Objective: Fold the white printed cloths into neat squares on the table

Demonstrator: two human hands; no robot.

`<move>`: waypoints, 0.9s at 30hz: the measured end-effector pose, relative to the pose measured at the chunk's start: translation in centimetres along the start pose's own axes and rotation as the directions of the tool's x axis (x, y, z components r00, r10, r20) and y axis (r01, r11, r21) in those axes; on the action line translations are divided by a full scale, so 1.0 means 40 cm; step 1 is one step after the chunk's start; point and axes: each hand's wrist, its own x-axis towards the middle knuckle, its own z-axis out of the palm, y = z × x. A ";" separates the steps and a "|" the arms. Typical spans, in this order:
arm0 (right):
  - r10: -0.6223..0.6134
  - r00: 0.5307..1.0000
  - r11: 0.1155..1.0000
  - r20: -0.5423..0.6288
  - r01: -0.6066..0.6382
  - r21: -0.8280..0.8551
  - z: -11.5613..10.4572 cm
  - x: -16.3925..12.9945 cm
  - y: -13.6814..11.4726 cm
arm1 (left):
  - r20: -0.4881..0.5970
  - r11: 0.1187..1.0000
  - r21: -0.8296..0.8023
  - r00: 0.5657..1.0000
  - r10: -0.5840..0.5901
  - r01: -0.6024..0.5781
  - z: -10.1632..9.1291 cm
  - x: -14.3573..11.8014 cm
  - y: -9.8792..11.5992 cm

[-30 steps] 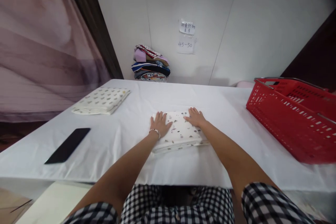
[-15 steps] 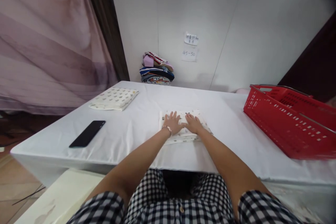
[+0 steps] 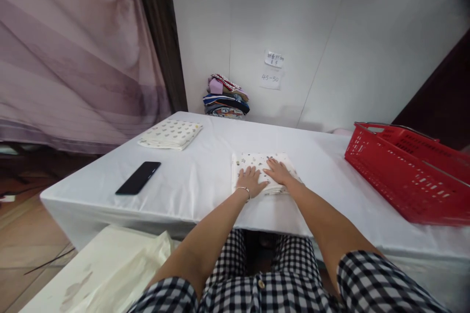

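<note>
A folded white cloth with small dark prints (image 3: 253,160) lies flat on the white-covered table (image 3: 216,166) in front of me. My left hand (image 3: 250,182), with a bracelet at the wrist, rests palm down on its near left part, fingers spread. On the right part of the same cloth lies my right hand (image 3: 278,172), flat with its fingers stretched out. Neither hand grips anything. Parts of the cloth are hidden under both hands. Another folded white cloth with a grey print (image 3: 172,134) lies at the table's far left.
A black phone (image 3: 138,178) lies on the left side. The red plastic basket (image 3: 400,176) stands at the right. Folded fabrics (image 3: 226,100) are stacked behind the table, by the wall with paper signs (image 3: 270,79). At lower left is a pale surface with crumpled plastic (image 3: 128,274).
My left hand has shifted nearer to the cloth's front edge, while my right hand stays on its right part. More of the cloth's far left now shows. The view has turned slightly left.
</note>
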 end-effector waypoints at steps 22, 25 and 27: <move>-0.009 1.000 0.975 0.005 0.007 0.223 -0.012 0.023 0.021 | -0.386 0.982 0.122 0.904 0.183 -0.146 0.025 -0.152 -0.003; -0.021 0.999 0.915 0.033 0.006 0.404 -0.042 -0.005 0.034 | -0.358 0.978 0.143 0.913 0.196 -0.154 0.010 -0.161 -0.025; -0.051 0.999 0.913 -0.016 0.054 0.404 -0.056 -0.053 0.048 | -0.354 0.974 0.161 0.912 0.206 -0.157 0.006 -0.172 -0.043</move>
